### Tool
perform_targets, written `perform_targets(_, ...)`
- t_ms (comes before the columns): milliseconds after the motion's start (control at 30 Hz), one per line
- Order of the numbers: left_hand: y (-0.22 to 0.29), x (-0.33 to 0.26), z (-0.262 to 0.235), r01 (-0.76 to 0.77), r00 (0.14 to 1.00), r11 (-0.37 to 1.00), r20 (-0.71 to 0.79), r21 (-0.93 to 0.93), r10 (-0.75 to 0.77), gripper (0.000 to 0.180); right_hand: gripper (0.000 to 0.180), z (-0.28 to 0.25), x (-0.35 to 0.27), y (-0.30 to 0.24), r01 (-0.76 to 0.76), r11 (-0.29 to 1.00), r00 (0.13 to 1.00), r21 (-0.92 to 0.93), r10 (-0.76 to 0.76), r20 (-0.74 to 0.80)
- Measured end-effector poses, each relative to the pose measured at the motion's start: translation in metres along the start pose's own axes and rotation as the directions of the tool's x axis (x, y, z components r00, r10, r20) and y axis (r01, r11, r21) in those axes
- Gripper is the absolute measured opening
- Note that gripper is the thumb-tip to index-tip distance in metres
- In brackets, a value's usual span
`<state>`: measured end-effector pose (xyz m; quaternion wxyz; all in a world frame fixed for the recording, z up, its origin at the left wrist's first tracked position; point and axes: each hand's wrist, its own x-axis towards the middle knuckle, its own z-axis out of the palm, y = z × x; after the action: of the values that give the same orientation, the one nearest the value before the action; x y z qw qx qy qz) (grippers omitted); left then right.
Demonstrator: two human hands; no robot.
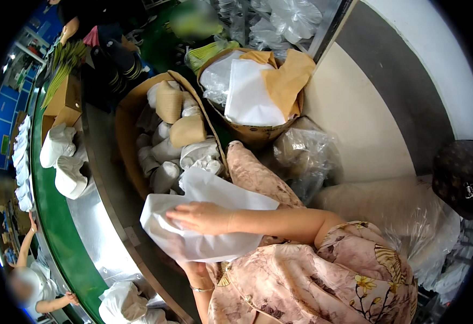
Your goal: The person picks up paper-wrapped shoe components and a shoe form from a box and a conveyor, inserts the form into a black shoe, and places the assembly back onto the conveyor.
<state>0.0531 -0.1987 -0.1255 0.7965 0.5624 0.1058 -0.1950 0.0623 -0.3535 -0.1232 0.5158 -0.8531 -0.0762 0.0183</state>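
**Hands flatten a white sheet over the lap**

The person sits beside the long bench (93,232), and the white sheet (204,221) lies over the lap, just off the bench's near edge, below the brown box (131,116) full of wrapped items. The right hand (201,217) lies flat on top of the sheet, fingers stretched and open, pressing it down. The left hand (196,268) is under the sheet's lower edge; it seems to support it from below, but I cannot tell if its fingers are closed.

To do this well, I think the upper palm should keep the sheet smooth while the lower hand holds the edge steady, so the sheet does not crumple or slide.

The sheet's long axis runs from lower left to upper right, with one corner pointing up toward the box.
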Motion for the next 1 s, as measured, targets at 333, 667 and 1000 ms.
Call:
perform_targets(333,0.004,0.013,-0.014,0.206,0.978,0.939,0.083,-0.275,-0.191,0.036,0.098,-0.021,0.014,-0.015,-0.097,0.995,0.99,-0.016,0.098,0.101)
perform_targets(667,0.03,0.008,-0.034,0.132,0.958,0.854,0.285,-0.503,0.019,0.027,0.121,-0.026,0.056,-0.044,-0.087,0.975,0.894,0.206,-0.015,0.448)
perform_targets(1000,0.039,0.018,-0.043,0.104,0.895,0.809,0.409,-0.579,0.178,0.035,0.119,-0.005,0.065,-0.07,-0.054,0.931,0.922,0.362,-0.093,0.375)
